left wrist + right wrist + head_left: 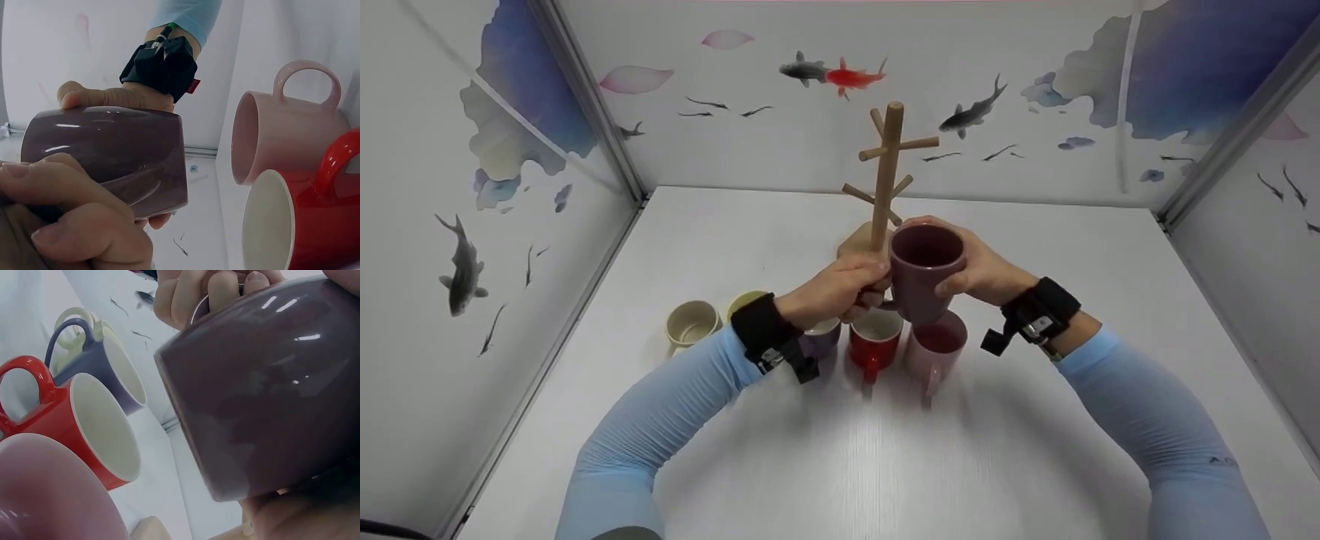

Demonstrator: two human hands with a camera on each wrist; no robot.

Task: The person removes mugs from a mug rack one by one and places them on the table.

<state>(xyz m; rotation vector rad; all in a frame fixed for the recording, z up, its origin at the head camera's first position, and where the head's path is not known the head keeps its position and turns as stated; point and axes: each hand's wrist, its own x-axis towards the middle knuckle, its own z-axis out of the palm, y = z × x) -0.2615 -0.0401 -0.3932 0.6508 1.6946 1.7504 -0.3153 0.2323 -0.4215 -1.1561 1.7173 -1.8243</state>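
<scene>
A dark purple mug (926, 281) is held up above the table, its mouth tipped toward the head camera. My left hand (840, 285) curls its fingers round the mug's handle, which is mostly hidden behind them. From the other side, my right hand (986, 262) grips the mug's body, with the thumb on the near wall. Just behind the mug and the left hand stands a wooden mug tree (889, 169) with bare pegs. Below the held mug are a red mug (50, 422) and a pink mug (292, 132), both upright on the table.
Left of the red mug stand a blue-purple mug (93, 368), a yellow mug (746, 300) partly behind the left wrist, and a cream mug (692, 324). The white table (862, 465) is enclosed by white walls (780, 142) printed with fish.
</scene>
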